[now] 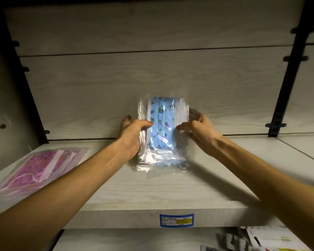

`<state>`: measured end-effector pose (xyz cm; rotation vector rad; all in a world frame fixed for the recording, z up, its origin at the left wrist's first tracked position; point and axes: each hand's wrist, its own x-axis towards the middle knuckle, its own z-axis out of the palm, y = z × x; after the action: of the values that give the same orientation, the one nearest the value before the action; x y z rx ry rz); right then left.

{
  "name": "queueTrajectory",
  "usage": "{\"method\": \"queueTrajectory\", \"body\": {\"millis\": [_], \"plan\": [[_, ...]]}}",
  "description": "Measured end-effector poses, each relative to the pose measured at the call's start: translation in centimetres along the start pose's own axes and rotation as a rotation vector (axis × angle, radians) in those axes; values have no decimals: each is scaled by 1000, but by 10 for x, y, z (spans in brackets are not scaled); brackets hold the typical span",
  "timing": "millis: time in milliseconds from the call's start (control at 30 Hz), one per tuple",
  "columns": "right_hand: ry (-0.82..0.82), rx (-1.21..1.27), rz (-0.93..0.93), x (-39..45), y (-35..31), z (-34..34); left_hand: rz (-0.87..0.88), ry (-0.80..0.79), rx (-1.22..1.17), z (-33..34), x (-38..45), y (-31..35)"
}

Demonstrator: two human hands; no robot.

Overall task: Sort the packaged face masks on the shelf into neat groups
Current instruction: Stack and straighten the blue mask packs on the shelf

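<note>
The left hand [132, 134] and right hand [198, 129] are pinching the clear plastic packet of blue printed face masks [161, 131] by its sides, mid-shelf against the far panel; squaring it upright, away from the pink packets [42, 165] at left, seems wise.

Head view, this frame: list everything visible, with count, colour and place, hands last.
blue mask pack: one, light blue patterned masks in clear plastic, mid-shelf, standing up near the back panel, held between both hands.
pink mask packs: a flat pile, pink and purple in clear plastic, on the shelf's left end; count unclear.
shelf: one, pale wood grain, runs across the view.
price label: one, blue-bordered with yellow patch, on the shelf's front edge.
lower-shelf packets: several, blurred, white and dark, bottom right.
uprights: two, black, left and right of the back panel.
left hand: grips the blue pack's left edge.
right hand: fingers against the pack's right edge.
</note>
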<state>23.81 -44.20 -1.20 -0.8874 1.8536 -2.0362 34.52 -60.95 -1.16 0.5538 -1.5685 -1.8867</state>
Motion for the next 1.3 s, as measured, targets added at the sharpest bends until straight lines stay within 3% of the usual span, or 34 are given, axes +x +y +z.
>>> {"method": "queueTrajectory", "body": {"millis": [167,433,633,800,967,1133,1300], "plan": [[46,-89,-181,11,-19,-12,124,-172,-71,8,15,2],[-36,-267,-28,20,18,-37,28,-107,82,10,26,-26],[18,-151,-83,28,34,-42,-30,-223,47,12,23,-29],[-29,-107,-68,29,40,-42,-187,-449,61,3,19,-35],[-80,-207,-45,26,37,-46,-113,-456,57,-6,22,-39],[123,-218,-205,28,23,-51,28,-405,104,-6,22,-39],[118,-355,-288,31,23,-56,110,-410,129,-7,16,-38]]}}
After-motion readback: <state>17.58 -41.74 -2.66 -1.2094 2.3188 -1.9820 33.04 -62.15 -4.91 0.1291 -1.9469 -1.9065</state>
